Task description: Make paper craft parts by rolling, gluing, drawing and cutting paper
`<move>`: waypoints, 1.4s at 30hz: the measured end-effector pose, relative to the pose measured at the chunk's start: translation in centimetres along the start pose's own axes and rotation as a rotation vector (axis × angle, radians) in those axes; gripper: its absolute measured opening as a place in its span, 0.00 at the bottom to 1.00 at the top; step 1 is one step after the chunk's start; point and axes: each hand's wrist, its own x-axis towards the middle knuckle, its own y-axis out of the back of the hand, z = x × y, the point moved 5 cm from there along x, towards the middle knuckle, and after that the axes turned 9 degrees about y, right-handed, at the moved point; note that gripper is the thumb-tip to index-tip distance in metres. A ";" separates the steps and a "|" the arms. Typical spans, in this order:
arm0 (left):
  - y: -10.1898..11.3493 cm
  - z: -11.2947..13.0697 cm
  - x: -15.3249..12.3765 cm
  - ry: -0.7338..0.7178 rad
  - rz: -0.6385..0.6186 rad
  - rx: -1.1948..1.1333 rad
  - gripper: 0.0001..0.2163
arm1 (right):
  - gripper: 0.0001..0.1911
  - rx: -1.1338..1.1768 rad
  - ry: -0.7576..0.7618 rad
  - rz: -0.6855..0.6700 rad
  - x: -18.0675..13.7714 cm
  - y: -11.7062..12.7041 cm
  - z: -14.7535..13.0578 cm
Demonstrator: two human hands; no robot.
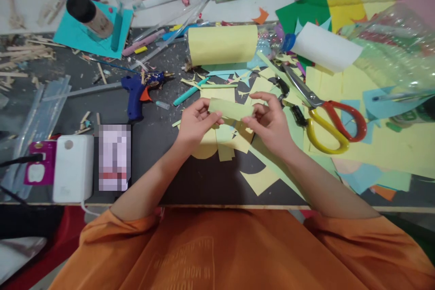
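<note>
A small strip of pale yellow-green paper (231, 109) is stretched between my two hands, above the dark table. My left hand (196, 122) pinches its left end, thumb on the near side. At the right end, my right hand (270, 122) grips the paper between thumb and fingers, its index finger raised and bent. Cut yellow paper pieces (204, 148) lie under and around my hands. Just beyond them is a bottle wrapped in yellow paper (222, 45), lying on its side. Scissors with red and yellow handles (326, 113) rest to the right of my right hand.
On the left are a blue glue gun (137, 95), a phone (114, 157) and a white power bank (74, 167). A dark-capped bottle (89, 16) stands on turquoise paper at the back left. Clear plastic bottles (401, 50) and yellow sheets (390, 145) crowd the right side.
</note>
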 end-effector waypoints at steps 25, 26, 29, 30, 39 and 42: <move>0.7 -0.1 0.1 0.071 0.085 0.056 0.16 | 0.11 0.030 0.040 0.186 0.2 1.1 0.1; 0.8 -0.1 0.1 0.081 0.091 0.063 0.16 | 0.11 0.025 0.040 0.184 0.1 1.1 0.1; 0.8 -0.1 0.1 0.121 0.097 0.082 0.16 | 0.12 0.036 0.047 0.191 0.2 1.1 0.2; 0.8 -0.1 0.1 0.138 0.099 0.084 0.15 | 0.12 0.047 0.045 0.196 0.2 1.2 0.2; 0.9 -0.1 0.1 0.255 0.089 0.086 0.13 | 0.13 0.094 0.041 0.202 0.4 1.2 0.2; 1.0 -0.1 0.2 0.251 0.084 0.093 0.13 | 0.14 0.081 0.035 0.194 0.4 1.2 0.1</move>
